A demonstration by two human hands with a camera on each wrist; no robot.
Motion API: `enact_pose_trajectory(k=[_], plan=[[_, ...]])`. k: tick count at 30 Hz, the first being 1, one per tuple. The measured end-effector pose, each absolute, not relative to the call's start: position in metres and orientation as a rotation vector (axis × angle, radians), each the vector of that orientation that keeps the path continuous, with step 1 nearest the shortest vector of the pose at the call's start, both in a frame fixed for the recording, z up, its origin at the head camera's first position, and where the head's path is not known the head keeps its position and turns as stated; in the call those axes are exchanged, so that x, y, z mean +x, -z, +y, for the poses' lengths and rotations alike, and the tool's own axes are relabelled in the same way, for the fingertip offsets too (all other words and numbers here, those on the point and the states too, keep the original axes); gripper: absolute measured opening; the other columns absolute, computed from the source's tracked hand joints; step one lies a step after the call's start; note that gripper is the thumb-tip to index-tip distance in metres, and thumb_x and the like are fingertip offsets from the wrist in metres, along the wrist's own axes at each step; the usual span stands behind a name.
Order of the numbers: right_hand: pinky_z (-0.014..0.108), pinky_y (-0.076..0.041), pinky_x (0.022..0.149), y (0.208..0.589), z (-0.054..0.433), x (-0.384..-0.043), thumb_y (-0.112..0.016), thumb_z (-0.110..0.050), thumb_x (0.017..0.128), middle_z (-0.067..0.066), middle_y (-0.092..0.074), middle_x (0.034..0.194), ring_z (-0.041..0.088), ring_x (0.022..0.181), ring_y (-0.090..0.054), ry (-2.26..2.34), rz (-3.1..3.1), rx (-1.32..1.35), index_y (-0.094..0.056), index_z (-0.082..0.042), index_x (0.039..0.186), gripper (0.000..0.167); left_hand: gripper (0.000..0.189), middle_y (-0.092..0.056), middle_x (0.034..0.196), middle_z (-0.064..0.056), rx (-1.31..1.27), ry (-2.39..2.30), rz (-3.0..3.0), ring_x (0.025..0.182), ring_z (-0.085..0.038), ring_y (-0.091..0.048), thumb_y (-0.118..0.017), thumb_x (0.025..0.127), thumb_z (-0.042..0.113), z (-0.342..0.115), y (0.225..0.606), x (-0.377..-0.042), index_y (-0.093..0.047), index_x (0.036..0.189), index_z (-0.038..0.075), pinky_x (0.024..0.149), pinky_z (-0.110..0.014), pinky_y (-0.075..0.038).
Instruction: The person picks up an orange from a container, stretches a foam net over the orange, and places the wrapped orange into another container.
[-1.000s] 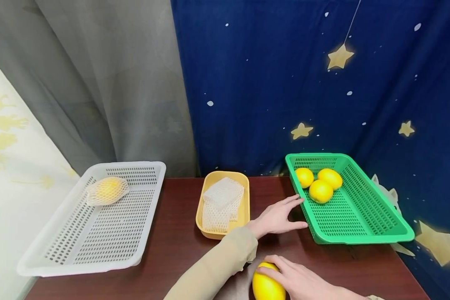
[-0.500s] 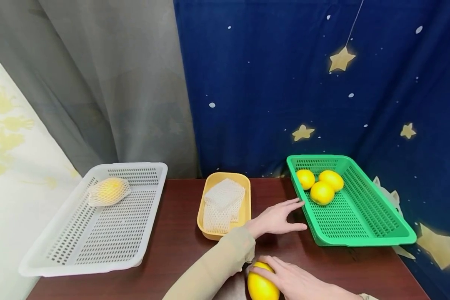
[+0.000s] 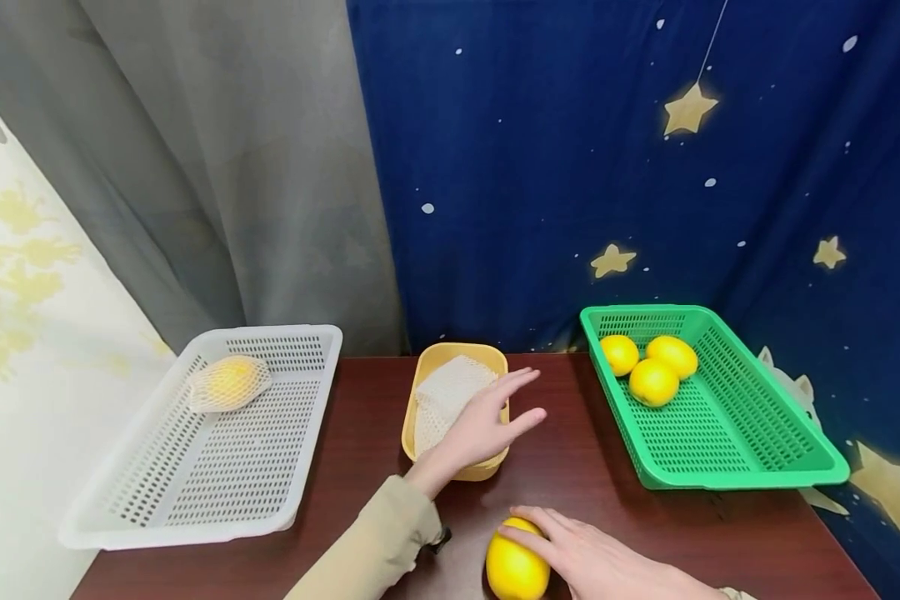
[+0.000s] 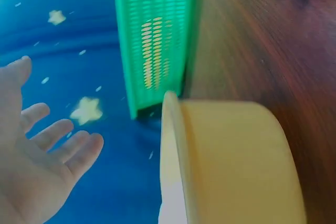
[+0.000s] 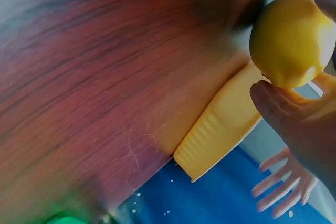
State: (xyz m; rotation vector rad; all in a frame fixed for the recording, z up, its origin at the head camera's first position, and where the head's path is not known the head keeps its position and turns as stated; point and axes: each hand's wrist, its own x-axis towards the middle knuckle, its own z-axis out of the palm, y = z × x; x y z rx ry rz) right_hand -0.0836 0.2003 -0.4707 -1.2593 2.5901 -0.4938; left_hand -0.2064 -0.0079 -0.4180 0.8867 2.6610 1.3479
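My left hand (image 3: 487, 425) hovers over the small yellow tray (image 3: 480, 472), fingers extended, thumb apart and nothing held. White foam net sleeves (image 3: 450, 387) lie in that tray, partly hidden by the hand. The left wrist view shows the same spread fingers (image 4: 79, 153) beside the tray's wall. At the front of the table, my right hand (image 3: 581, 546) grips a yellow lemon (image 3: 516, 567), its thumb and fingers around the fruit. Up close in the right wrist view, the lemon (image 5: 291, 40) sits between thumb and fingertips.
On the right, a green basket (image 3: 750, 481) contains three lemons (image 3: 654, 382). A white basket (image 3: 247, 458) on the left has one lemon in a foam net (image 3: 231, 382). Curtains (image 3: 480, 250) hang behind the dark wooden table (image 3: 577, 467).
My left hand has moved left from beside the green basket's edge to over the yellow tray. The right hand, still holding the lemon, has shifted slightly left.
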Motion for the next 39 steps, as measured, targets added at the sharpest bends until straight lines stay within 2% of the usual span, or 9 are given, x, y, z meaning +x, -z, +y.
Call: enact_pose_trajectory(k=[4, 7, 10, 13, 18, 21, 25, 30, 39], plan=[[0.04, -0.058, 0.104, 0.466, 0.197, -0.084, -0.05, -0.071, 0.1, 0.005, -0.042, 0.165, 0.023, 0.139, -0.054, 0.493, 2.592, -1.227, -0.032, -0.036, 0.163, 0.074, 0.054, -0.058, 0.157, -0.002, 0.752, -1.485, 2.769, 0.146, -0.023, -0.055, -0.067, 0.103, 0.04, -0.037, 0.418, -0.192, -0.056, 0.152, 0.02, 0.11, -0.047, -0.056], [0.045, -0.056, 0.107, 0.463, 0.192, -0.085, -0.051, -0.075, 0.098, 0.002, -0.041, 0.167, 0.022, 0.142, -0.052, 0.519, 2.617, -1.158, -0.033, -0.036, 0.163, 0.078, 0.051, -0.063, 0.152, -0.004, 0.61, -1.552, 2.871, 0.14, -0.025, -0.061, -0.068, 0.103, 0.037, -0.059, 0.422, -0.183, -0.059, 0.149, 0.017, 0.104, -0.049, -0.059], [0.051, -0.054, 0.109, 0.461, 0.185, -0.088, -0.054, -0.079, 0.093, -0.005, -0.037, 0.17, 0.022, 0.145, -0.049, 0.605, 2.6, -1.024, -0.031, -0.043, 0.162, 0.082, 0.049, -0.066, 0.148, -0.006, 0.411, -1.595, 2.972, 0.137, -0.027, -0.063, -0.071, 0.101, 0.032, -0.083, 0.432, -0.177, -0.062, 0.146, 0.015, 0.103, -0.051, -0.059], [0.053, -0.054, 0.109, 0.459, 0.18, -0.093, -0.059, -0.077, 0.092, -0.009, -0.037, 0.17, 0.02, 0.145, -0.049, 0.7, 2.598, -0.952, -0.031, -0.049, 0.161, 0.08, 0.047, -0.067, 0.145, -0.012, 0.225, -1.643, 3.001, 0.134, -0.032, -0.065, -0.072, 0.101, 0.028, -0.103, 0.448, -0.173, -0.063, 0.144, 0.01, 0.106, -0.053, -0.058], [0.049, -0.057, 0.106, 0.456, 0.178, -0.112, -0.072, -0.066, 0.09, 0.0, -0.047, 0.164, 0.023, 0.14, -0.056, 0.798, 2.846, -1.053, -0.044, -0.038, 0.158, 0.078, 0.051, -0.065, 0.146, -0.019, 0.027, -1.715, 2.923, 0.133, -0.038, -0.065, -0.068, 0.104, 0.03, -0.117, 0.47, -0.175, -0.059, 0.148, 0.007, 0.108, -0.056, -0.056], [0.048, -0.058, 0.106, 0.453, 0.174, -0.126, -0.076, -0.057, 0.091, 0.0, -0.05, 0.16, 0.023, 0.14, -0.057, 0.913, 2.947, -0.993, -0.049, -0.035, 0.154, 0.072, 0.052, -0.063, 0.148, -0.02, -0.069, -1.767, 2.869, 0.135, -0.039, -0.064, -0.067, 0.104, 0.03, -0.118, 0.478, -0.177, -0.057, 0.149, 0.007, 0.108, -0.058, -0.055], [0.047, -0.055, 0.111, 0.455, 0.166, -0.143, -0.078, -0.048, 0.093, -0.004, -0.052, 0.159, 0.021, 0.143, -0.055, 1.013, 2.985, -0.87, -0.055, -0.03, 0.15, 0.064, 0.052, -0.063, 0.149, -0.02, -0.109, -1.815, 2.799, 0.134, -0.037, -0.065, -0.066, 0.105, 0.029, -0.115, 0.486, -0.177, -0.056, 0.15, 0.006, 0.108, -0.057, -0.055], [0.05, -0.055, 0.111, 0.458, 0.159, -0.16, -0.081, -0.04, 0.092, 0.004, -0.055, 0.157, 0.025, 0.142, -0.056, 0.972, 3.059, -0.846, -0.06, -0.021, 0.146, 0.061, 0.051, -0.065, 0.146, -0.021, -0.09, -1.829, 2.774, 0.129, -0.035, -0.069, -0.065, 0.105, 0.026, -0.111, 0.494, -0.178, -0.055, 0.15, 0.003, 0.102, -0.05, -0.06], [0.051, -0.054, 0.111, 0.46, 0.146, -0.2, -0.078, -0.041, 0.094, 0.012, -0.055, 0.155, 0.032, 0.141, -0.056, 0.837, 3.085, -0.922, -0.058, -0.017, 0.148, 0.062, 0.045, -0.067, 0.141, -0.025, -0.094, -1.809, 2.796, 0.121, -0.038, -0.072, -0.061, 0.106, 0.014, -0.109, 0.502, -0.178, -0.056, 0.148, 0.0, 0.094, -0.047, -0.062]])
